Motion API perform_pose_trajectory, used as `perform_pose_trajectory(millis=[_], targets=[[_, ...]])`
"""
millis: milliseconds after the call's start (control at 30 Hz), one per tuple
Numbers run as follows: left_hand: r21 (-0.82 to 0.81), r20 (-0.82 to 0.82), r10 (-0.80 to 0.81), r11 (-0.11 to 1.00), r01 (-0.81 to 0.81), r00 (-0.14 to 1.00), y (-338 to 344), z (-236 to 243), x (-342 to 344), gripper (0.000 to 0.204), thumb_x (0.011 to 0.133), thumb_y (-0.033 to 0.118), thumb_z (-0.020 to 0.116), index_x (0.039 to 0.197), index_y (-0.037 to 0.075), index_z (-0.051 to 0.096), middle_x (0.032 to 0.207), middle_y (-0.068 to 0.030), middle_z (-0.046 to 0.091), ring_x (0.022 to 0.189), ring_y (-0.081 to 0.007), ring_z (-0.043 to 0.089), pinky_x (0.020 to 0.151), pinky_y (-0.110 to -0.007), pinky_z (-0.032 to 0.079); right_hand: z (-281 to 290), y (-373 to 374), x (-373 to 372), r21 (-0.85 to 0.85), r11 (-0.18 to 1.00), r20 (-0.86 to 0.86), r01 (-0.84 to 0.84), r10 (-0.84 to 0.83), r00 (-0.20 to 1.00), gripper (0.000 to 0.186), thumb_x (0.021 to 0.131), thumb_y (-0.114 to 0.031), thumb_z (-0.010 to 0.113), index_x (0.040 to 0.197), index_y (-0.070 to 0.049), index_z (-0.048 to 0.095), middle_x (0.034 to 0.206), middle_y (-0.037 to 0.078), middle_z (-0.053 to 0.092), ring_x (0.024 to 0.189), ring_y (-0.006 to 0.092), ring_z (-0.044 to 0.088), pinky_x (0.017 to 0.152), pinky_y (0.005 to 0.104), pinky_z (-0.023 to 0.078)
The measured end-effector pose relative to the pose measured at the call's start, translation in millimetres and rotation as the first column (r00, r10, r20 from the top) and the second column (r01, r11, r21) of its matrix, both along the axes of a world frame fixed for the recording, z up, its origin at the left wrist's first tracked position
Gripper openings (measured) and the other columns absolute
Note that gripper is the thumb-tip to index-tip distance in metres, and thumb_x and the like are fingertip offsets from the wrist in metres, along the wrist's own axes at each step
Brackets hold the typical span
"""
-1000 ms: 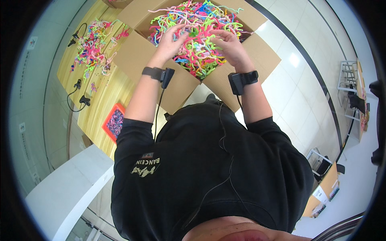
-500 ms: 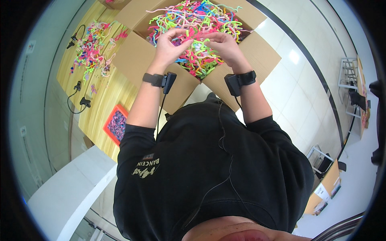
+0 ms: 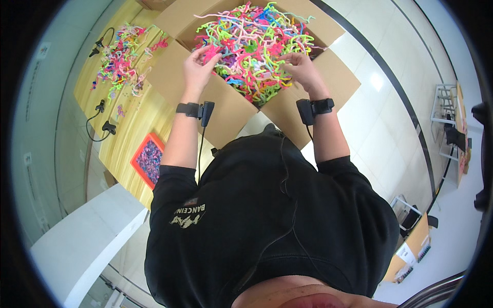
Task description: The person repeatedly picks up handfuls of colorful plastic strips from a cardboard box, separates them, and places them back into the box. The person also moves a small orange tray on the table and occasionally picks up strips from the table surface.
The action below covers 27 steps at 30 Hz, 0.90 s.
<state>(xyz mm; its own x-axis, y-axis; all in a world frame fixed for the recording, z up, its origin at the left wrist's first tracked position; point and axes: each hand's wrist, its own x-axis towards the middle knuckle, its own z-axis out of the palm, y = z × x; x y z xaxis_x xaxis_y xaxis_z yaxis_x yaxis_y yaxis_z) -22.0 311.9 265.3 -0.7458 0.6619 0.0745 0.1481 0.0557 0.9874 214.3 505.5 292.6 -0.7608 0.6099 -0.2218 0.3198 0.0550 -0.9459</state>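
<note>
A large heap of fuzzy, bent pipe cleaners [image 3: 257, 41] in pink, lime green, blue and orange fills an open cardboard box [image 3: 231, 115] in front of me. Over the heap's left side, my left hand [image 3: 198, 71] pinches a bright pink pipe cleaner piece [image 3: 211, 52] between thumb and fingers. Across from it, my right hand [image 3: 306, 73] hovers at the heap's right edge, its fingers bent and the thumb apart. I see nothing held in it. Both wrists carry black straps with small boxes.
To the left is a wooden table [image 3: 123, 115] with a loose pile of pipe cleaners [image 3: 119, 56], black clips on cables [image 3: 108, 127] and an orange-red tray [image 3: 139, 154] of small dark bits. Box flaps spread outward around the heap. Desks and chairs stand far right.
My hands, close together over the heap before, have moved apart. The left went left with the pink piece, and the right drew back to the right.
</note>
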Motion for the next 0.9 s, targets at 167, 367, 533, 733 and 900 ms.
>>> perform_pose_trajectory(millis=[167,367,533,733,900], targets=[[0.146,0.083,0.087,0.984,-0.098,0.993,22.9,-8.1,-18.0,0.063,0.085,0.014,0.077,0.137,-0.004,0.047,0.133,-0.0218,0.054,0.122,-0.0240,0.055,0.103,-0.034,0.045,-7.9,21.3,-43.5,0.171,0.983,-0.097,-0.060,0.078,0.992,0.026,0.087,-0.019,0.071,0.106,-0.002,0.067,0.084,0.000,0.069,0.068,0.0052,0.059,0.058,0.0209,0.045],[-0.074,-0.010,0.059,0.995,-0.060,0.998,-11.2,-2.9,-23.4,0.062,0.090,0.021,0.072,0.143,0.004,0.045,0.147,-0.0214,0.043,0.136,-0.0321,0.043,0.110,-0.040,0.039,15.0,67.1,-135.3,0.314,0.950,-0.144,-0.011,0.058,0.988,0.034,0.089,-0.023,0.071,0.113,0.000,0.065,0.097,0.005,0.069,0.083,0.0083,0.060,0.069,0.0241,0.048],[-0.160,-0.059,0.147,0.975,-0.155,0.987,-108.5,-4.6,6.6,0.050,0.094,0.015,0.065,0.139,0.001,0.049,0.139,-0.0129,0.054,0.126,-0.0259,0.053,0.105,-0.035,0.044,27.7,90.7,-164.9,0.269,0.962,-0.246,-0.055,0.124,0.961,0.035,0.090,-0.021,0.070,0.117,0.001,0.064,0.101,0.009,0.070,0.087,0.0115,0.064,0.074,0.0238,0.050],[-0.224,-0.014,0.412,0.887,-0.405,0.911,-222.7,-13.5,66.5,0.042,0.093,0.013,0.066,0.133,0.004,0.056,0.137,-0.0104,0.054,0.121,-0.0242,0.056,0.098,-0.036,0.048,9.8,124.7,-208.5,0.332,0.941,-0.327,-0.071,0.185,0.927,0.034,0.087,-0.022,0.073,0.114,-0.002,0.067,0.097,0.008,0.071,0.081,0.0113,0.063,0.063,0.0247,0.050],[-0.220,0.001,0.540,0.821,-0.527,0.841,-303.9,-32.6,98.7,0.038,0.093,0.012,0.066,0.130,0.004,0.059,0.129,-0.0095,0.059,0.112,-0.0203,0.059,0.090,-0.033,0.050,-24.0,137.0,-250.8,0.353,0.933,-0.096,0.071,-0.040,0.995,0.058,0.083,-0.030,0.077,0.127,0.004,0.058,0.097,0.011,0.071,0.078,0.0157,0.066,0.060,0.0273,0.051]])
